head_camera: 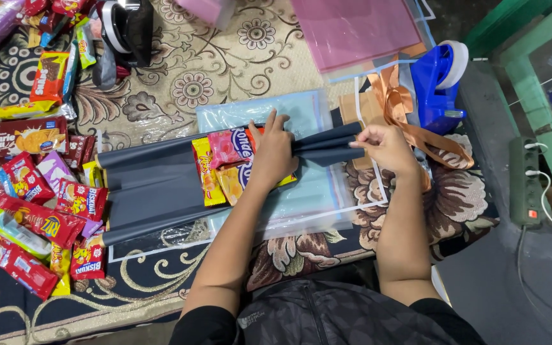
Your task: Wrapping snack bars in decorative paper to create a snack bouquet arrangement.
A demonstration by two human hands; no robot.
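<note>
On one dark paper sheet [154,185], left hand [273,153] presses three snack packets [225,166] with fingers spread; right hand [384,147] pinches it.

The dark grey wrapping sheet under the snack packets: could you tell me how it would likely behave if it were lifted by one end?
The dark grey sheet is probably floppy: it gathers into pleats where the right hand pinches it. It looks thin and light. The snack packets under the left hand would likely slide off.
</note>
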